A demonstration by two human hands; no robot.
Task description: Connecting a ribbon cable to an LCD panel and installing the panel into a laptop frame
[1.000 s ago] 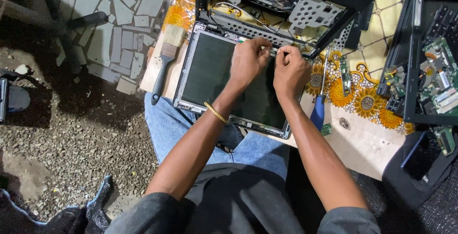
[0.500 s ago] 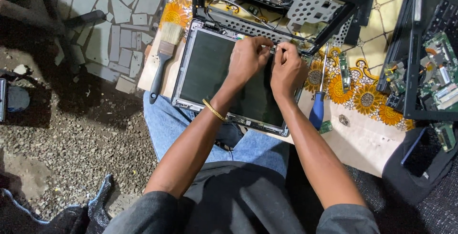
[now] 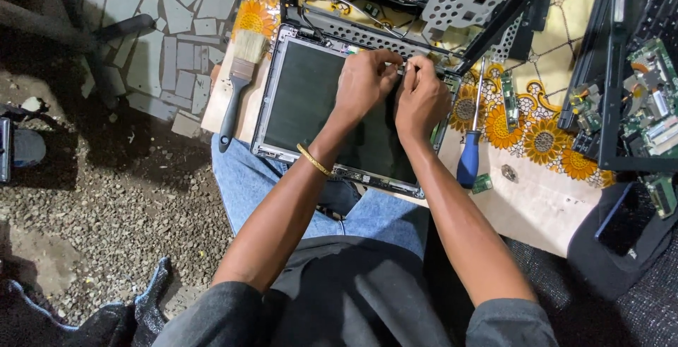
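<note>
**Q:** Where do the hands sit, and on what?

**A:** Centre of the frame. My left hand (image 3: 361, 82) and right hand (image 3: 421, 96) meet at the top edge of the flat dark display panel in its thin silver metal frame (image 3: 311, 100). The fingertips of both curl together on a small part at that edge, seemingly a connector or cable end; it is too small to tell which. The hands almost touch.

**Q:** Why does the panel lie as it does?

**A:** It rests face up, its lower edge over my blue-jeaned lap (image 3: 247, 177), its upper edge against the open black laptop shell with perforated metal brackets (image 3: 452, 4) at upper centre. I judge this keeps the joint between the two close to my fingers.

**Q:** What bounds the space?

**A:** Left of the panel, just beside it, lies a black-handled paintbrush with pale bristles (image 3: 236, 82). Right of it, near my right wrist, a blue-handled screwdriver (image 3: 470, 156) points up the frame on the yellow sunflower-patterned cloth (image 3: 547, 142). Further right, green circuit boards (image 3: 653, 100) fill a dark tray.

**Q:** Where is free room?

**A:** Lower right, on the pale bare part of the cloth; the gravel ground (image 3: 106, 213) at lower left is well apart.
</note>
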